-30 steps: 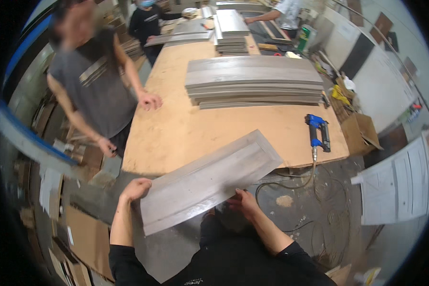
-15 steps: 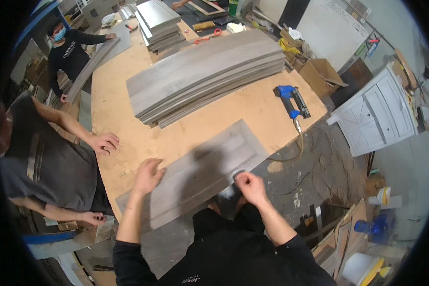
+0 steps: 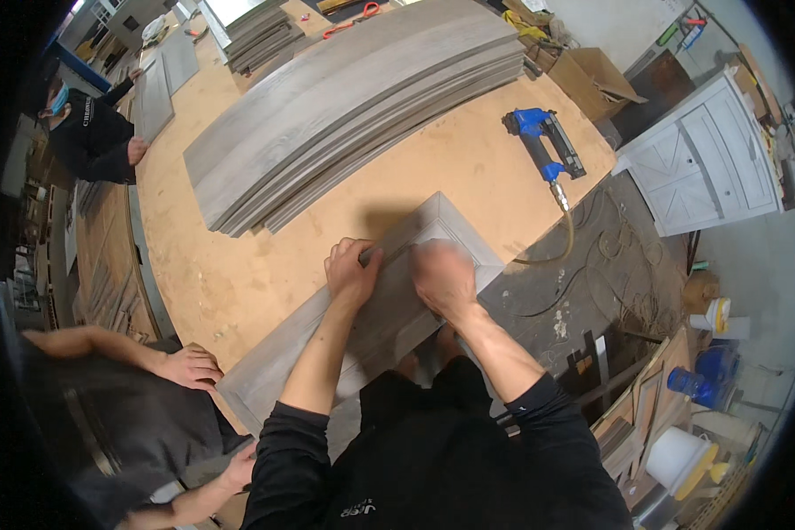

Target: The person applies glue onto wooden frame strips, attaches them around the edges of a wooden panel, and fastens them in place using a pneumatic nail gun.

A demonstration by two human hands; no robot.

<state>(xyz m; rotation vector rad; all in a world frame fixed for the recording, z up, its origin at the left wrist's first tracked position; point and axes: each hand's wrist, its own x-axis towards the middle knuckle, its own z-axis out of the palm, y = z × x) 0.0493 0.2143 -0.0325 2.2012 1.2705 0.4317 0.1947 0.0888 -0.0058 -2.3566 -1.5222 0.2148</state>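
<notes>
A grey wood-grain framed panel (image 3: 274, 367), like a cabinet door, lies slanted across the near edge of the table. My left hand (image 3: 353, 272) is at its far long edge, fingers curled and thumb bent in, apparently gripping that edge. Over the recessed face near the panel's right end is my right hand (image 3: 446, 276), closed and smeared by motion. What it holds, if anything, is hidden from above. A pale patch shows on the panel just past its knuckles.
A stack of grey panels (image 3: 353, 97) fills the table's middle. A blue nail gun (image 3: 543, 146) lies at its right with a hose (image 3: 539, 261) hanging off. Close on my left, another person's hand (image 3: 193, 365) rests by the panel. Farther back, a masked person handles a grey board (image 3: 155, 102).
My right hand has moved from the panel's near edge up to its far right part. My left hand has shifted right along the far edge. The person at back left has lowered their board.
</notes>
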